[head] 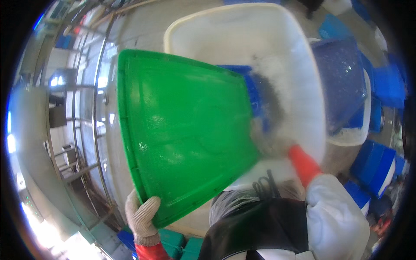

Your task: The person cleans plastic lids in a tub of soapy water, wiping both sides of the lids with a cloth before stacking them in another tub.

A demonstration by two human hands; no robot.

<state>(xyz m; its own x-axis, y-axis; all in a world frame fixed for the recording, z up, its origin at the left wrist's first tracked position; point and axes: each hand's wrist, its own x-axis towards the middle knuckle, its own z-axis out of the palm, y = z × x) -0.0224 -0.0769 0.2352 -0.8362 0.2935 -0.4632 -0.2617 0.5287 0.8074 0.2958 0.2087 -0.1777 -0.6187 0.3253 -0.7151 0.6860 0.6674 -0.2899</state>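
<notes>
My left hand (141, 214), in a ribbed knit glove with a red sleeve above it, grips the near left corner of a green plastic lid or tray (188, 117). Its broad face is wet and tilts over a large white plastic tub (227, 29). My right hand (271, 141) is at the lid's right edge inside the tub. Motion blurs it, so its hold is unclear; a red cuff shows behind it. Partly under the lid lies a blue plastic piece (252, 87) beside a dark, blurred patch in the tub.
To the right, a greyish-blue bin or lid (339, 81) leans over a smaller white tub (351, 138). Several blue containers (372, 167) crowd the right side. Metal railing (97, 74) runs along the left. Teal crates (172, 242) sit at the lower edge.
</notes>
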